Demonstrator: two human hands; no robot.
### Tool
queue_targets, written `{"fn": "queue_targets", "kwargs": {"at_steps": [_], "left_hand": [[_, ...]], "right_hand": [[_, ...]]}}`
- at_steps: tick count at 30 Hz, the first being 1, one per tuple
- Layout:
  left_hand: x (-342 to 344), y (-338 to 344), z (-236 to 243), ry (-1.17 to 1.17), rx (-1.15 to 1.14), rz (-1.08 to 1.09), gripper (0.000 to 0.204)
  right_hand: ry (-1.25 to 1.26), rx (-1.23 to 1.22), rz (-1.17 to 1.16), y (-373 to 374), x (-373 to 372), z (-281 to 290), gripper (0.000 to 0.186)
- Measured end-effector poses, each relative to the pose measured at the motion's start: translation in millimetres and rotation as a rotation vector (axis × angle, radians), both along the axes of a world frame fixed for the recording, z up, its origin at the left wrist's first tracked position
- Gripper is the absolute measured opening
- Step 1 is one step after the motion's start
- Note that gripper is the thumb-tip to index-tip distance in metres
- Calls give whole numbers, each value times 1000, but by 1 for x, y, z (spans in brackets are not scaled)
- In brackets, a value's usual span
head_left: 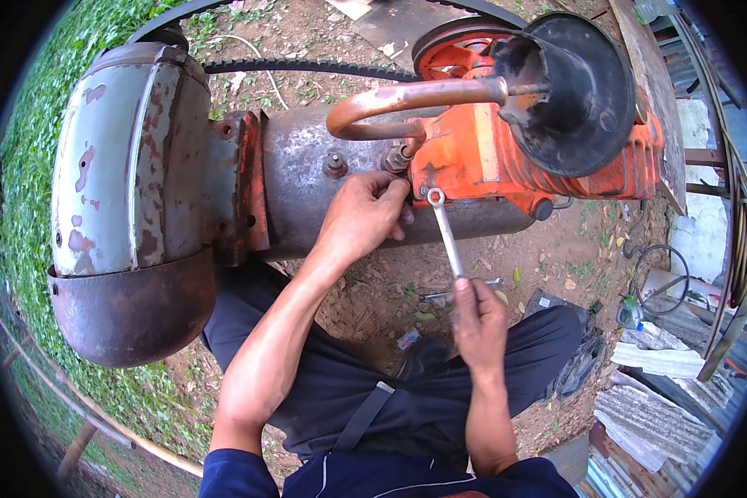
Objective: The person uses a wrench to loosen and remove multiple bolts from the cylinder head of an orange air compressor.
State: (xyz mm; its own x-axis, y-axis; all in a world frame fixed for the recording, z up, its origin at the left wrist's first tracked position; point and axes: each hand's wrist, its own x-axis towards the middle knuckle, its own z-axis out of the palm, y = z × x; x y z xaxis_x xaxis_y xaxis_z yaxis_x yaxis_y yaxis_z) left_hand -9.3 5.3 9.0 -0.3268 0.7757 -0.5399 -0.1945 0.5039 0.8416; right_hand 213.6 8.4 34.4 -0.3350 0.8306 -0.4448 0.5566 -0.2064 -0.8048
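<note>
An orange air compressor pump (465, 149) with cooling fins sits on a rusty grey tank (295, 158). My left hand (363, 214) is at the pump's lower left corner, just below a pipe nut (396, 158). Its thumb and fingers are pinched together; whatever lies between them is hidden. My right hand (480, 319) grips a ring spanner (447, 236) by its lower end. The spanner's ring is close to a small bolt (424, 191) at the pump's base; I cannot tell whether they touch. A bent copper pipe (407, 95) runs from the nut up to a black round cover (585, 95).
A grey, flaking motor (124, 166) stands left, with a black toothed belt (307, 70) running towards the red pulley (452, 56). Another spanner (461, 292) lies on the dirt between my legs. Broken corrugated sheets (651, 415) and a black hose loop (687, 286) are at right.
</note>
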Motion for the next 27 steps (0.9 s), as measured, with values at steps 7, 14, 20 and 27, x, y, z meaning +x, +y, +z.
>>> {"fn": "queue_targets", "kwargs": {"at_steps": [7,14,20,27], "left_hand": [[-1,0,0,-38,12,7,33],[-3,0,-2,-58,0,0,33],[-5,1,1,-36,-17,-23,34],[-8,-1,3,-41,-23,-30,37]], "right_hand": [[195,-264,-78,-31,-41,2,31],[207,-339,-114,-41,-56,-3,33],[360,-495,-119,-43,-68,-2,38],[155,-412,-114,9,-7,-11,35]]}}
